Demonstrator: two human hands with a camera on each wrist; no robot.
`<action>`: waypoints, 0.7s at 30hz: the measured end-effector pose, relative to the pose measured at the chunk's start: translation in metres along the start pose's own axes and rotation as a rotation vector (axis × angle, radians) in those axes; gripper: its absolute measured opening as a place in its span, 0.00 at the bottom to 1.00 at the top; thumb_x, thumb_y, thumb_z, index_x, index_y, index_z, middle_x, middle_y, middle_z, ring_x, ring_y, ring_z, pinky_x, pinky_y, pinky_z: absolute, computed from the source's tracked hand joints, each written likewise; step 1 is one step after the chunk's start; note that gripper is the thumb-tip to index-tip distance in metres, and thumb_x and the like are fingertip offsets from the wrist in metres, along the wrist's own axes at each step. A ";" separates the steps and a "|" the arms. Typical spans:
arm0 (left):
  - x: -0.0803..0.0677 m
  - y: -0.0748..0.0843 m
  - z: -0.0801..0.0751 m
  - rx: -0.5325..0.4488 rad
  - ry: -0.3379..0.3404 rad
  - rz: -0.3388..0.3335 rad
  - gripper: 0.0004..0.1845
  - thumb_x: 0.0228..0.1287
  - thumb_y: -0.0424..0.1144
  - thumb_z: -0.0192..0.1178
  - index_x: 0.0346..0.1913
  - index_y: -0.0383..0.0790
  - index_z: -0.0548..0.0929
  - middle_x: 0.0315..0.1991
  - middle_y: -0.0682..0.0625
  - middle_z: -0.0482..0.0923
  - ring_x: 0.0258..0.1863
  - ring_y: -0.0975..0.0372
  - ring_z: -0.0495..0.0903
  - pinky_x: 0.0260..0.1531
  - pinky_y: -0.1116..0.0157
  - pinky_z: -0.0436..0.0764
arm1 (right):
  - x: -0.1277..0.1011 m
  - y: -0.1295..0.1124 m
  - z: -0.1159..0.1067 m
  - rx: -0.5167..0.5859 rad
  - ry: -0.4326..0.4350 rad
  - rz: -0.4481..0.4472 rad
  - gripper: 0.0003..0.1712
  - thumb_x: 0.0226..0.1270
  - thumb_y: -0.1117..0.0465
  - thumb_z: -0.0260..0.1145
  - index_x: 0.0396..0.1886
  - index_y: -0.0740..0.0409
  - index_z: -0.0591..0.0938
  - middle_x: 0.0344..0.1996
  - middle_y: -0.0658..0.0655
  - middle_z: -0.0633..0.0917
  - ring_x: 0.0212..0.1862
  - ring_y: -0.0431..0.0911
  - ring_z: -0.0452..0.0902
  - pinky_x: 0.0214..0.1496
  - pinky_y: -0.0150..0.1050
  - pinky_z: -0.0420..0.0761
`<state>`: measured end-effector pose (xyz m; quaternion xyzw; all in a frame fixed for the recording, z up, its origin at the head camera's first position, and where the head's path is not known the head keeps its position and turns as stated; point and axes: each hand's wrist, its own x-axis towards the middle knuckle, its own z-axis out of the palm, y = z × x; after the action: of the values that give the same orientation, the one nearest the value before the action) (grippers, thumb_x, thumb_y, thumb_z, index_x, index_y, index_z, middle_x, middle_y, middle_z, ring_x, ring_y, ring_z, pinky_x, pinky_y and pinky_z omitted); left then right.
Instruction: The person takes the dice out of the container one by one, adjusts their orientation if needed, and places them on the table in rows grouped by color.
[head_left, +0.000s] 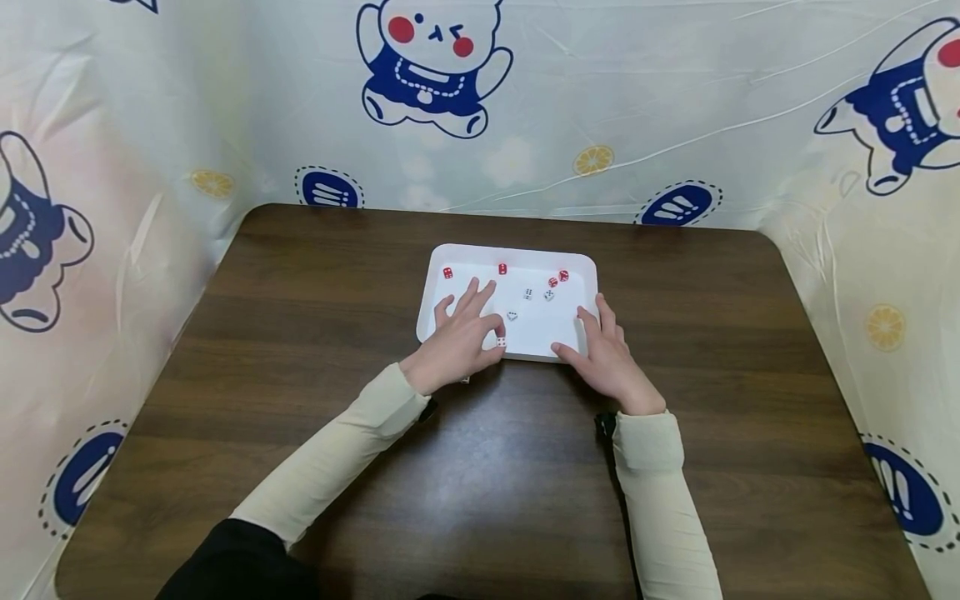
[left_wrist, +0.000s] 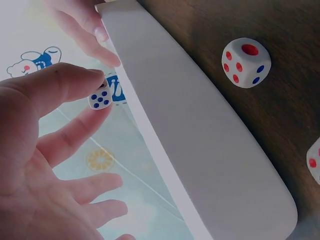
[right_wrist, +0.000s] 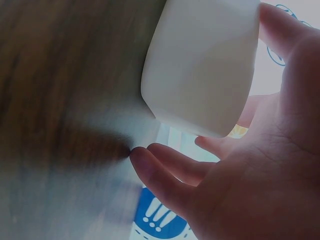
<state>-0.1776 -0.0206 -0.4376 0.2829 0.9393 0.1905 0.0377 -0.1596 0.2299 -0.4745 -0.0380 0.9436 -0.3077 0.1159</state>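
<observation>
Between thumb and index finger, my left hand (head_left: 456,343) pinches a white die (left_wrist: 100,97) with blue pips over the tray's front rim; the other fingers spread out. The shallow white tray (head_left: 468,254) holds several small dice, among them a red die (head_left: 502,268) near the back and a white die (head_left: 512,315) towards the middle. My right hand (head_left: 611,358) lies at the tray's front right corner, its thumb at the front rim and relaxed fingers around the right side. In the right wrist view, two fingertips (right_wrist: 140,155) reach down beside the tray's corner.
On the brown wooden table (head_left: 330,275), a white die (left_wrist: 246,62) with red and blue pips lies just in front of the tray. Another die (left_wrist: 314,161) is cut off by the left wrist view's edge. A printed curtain (head_left: 540,83) surrounds the table's back and sides.
</observation>
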 end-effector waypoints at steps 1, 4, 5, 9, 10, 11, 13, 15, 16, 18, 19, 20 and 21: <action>-0.001 0.000 0.000 -0.002 0.000 0.003 0.03 0.62 0.42 0.59 0.34 0.49 0.82 0.76 0.40 0.51 0.77 0.44 0.42 0.65 0.37 0.47 | 0.000 0.000 0.000 0.000 0.001 -0.002 0.48 0.67 0.39 0.59 0.75 0.61 0.54 0.78 0.61 0.34 0.74 0.66 0.43 0.69 0.67 0.56; -0.003 0.000 -0.001 -0.005 0.000 0.008 0.03 0.62 0.41 0.59 0.35 0.49 0.82 0.76 0.40 0.51 0.77 0.44 0.43 0.64 0.37 0.47 | 0.000 0.000 0.000 -0.005 0.002 -0.004 0.48 0.67 0.39 0.59 0.75 0.61 0.55 0.78 0.61 0.34 0.74 0.66 0.43 0.68 0.67 0.57; -0.003 0.000 -0.001 -0.006 -0.001 0.009 0.03 0.62 0.41 0.59 0.35 0.49 0.82 0.76 0.40 0.51 0.77 0.44 0.43 0.64 0.37 0.47 | 0.000 0.000 0.000 -0.006 0.002 -0.004 0.48 0.67 0.39 0.59 0.75 0.61 0.54 0.78 0.61 0.34 0.74 0.66 0.43 0.68 0.67 0.57; -0.005 0.001 -0.003 -0.007 -0.009 0.012 0.03 0.62 0.41 0.59 0.35 0.49 0.82 0.77 0.41 0.51 0.77 0.44 0.43 0.65 0.37 0.47 | 0.001 0.000 0.001 -0.010 0.001 0.001 0.48 0.67 0.39 0.59 0.75 0.61 0.54 0.78 0.60 0.34 0.74 0.66 0.43 0.68 0.67 0.58; -0.006 0.001 -0.003 -0.008 -0.012 0.011 0.03 0.62 0.41 0.59 0.35 0.49 0.82 0.77 0.41 0.50 0.77 0.44 0.43 0.65 0.37 0.47 | 0.001 0.000 0.001 -0.011 0.001 0.003 0.48 0.67 0.39 0.59 0.75 0.60 0.54 0.78 0.60 0.34 0.74 0.66 0.43 0.68 0.67 0.58; -0.006 0.001 -0.003 -0.007 -0.015 0.011 0.03 0.62 0.42 0.59 0.35 0.49 0.82 0.77 0.41 0.51 0.77 0.44 0.43 0.65 0.37 0.47 | 0.001 0.000 0.001 -0.011 0.001 0.003 0.48 0.67 0.39 0.59 0.75 0.61 0.54 0.78 0.61 0.34 0.74 0.66 0.43 0.68 0.67 0.58; -0.007 0.001 -0.003 -0.006 -0.017 0.013 0.03 0.62 0.42 0.59 0.35 0.49 0.82 0.77 0.41 0.51 0.77 0.44 0.43 0.65 0.36 0.47 | 0.001 0.000 0.001 -0.011 -0.001 0.005 0.48 0.67 0.39 0.59 0.75 0.61 0.54 0.78 0.61 0.34 0.74 0.66 0.44 0.68 0.67 0.58; -0.008 0.001 -0.002 -0.008 -0.016 0.016 0.03 0.62 0.42 0.60 0.35 0.49 0.82 0.76 0.41 0.51 0.77 0.44 0.44 0.65 0.36 0.48 | 0.001 0.000 0.000 -0.013 -0.002 0.006 0.48 0.67 0.39 0.59 0.75 0.61 0.54 0.78 0.61 0.34 0.74 0.66 0.44 0.68 0.67 0.58; -0.009 0.001 -0.002 -0.009 -0.014 0.020 0.02 0.62 0.42 0.60 0.34 0.49 0.82 0.76 0.41 0.51 0.77 0.44 0.44 0.64 0.36 0.48 | 0.001 0.000 0.000 -0.011 -0.002 0.006 0.47 0.67 0.39 0.59 0.75 0.61 0.54 0.78 0.61 0.34 0.74 0.66 0.43 0.69 0.67 0.58; -0.010 0.001 -0.002 -0.011 -0.010 0.027 0.02 0.62 0.42 0.61 0.34 0.49 0.82 0.76 0.40 0.52 0.77 0.43 0.44 0.64 0.36 0.48 | 0.001 0.000 0.000 -0.010 -0.003 0.009 0.47 0.67 0.39 0.59 0.75 0.60 0.54 0.78 0.61 0.34 0.74 0.66 0.43 0.69 0.67 0.57; -0.010 0.001 -0.001 -0.012 -0.008 0.029 0.02 0.62 0.42 0.61 0.34 0.49 0.81 0.76 0.40 0.52 0.77 0.43 0.45 0.64 0.36 0.48 | 0.001 0.000 0.000 -0.010 -0.004 0.009 0.47 0.67 0.39 0.59 0.75 0.60 0.54 0.78 0.60 0.33 0.74 0.66 0.43 0.69 0.67 0.57; -0.011 0.001 -0.001 -0.014 -0.007 0.032 0.02 0.62 0.42 0.61 0.34 0.49 0.81 0.76 0.40 0.52 0.77 0.43 0.45 0.64 0.36 0.48 | 0.001 0.000 0.000 -0.009 -0.004 0.010 0.47 0.67 0.39 0.59 0.75 0.60 0.54 0.78 0.60 0.33 0.74 0.66 0.43 0.69 0.67 0.57; -0.011 0.001 -0.001 -0.012 -0.004 0.035 0.02 0.62 0.42 0.61 0.34 0.49 0.81 0.76 0.40 0.53 0.77 0.43 0.45 0.64 0.36 0.49 | 0.001 0.000 0.000 -0.008 -0.004 0.010 0.48 0.67 0.39 0.59 0.75 0.60 0.54 0.78 0.60 0.33 0.74 0.66 0.43 0.69 0.67 0.57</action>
<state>-0.1680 -0.0265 -0.4370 0.2995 0.9329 0.1962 0.0379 -0.1603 0.2296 -0.4743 -0.0342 0.9448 -0.3032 0.1194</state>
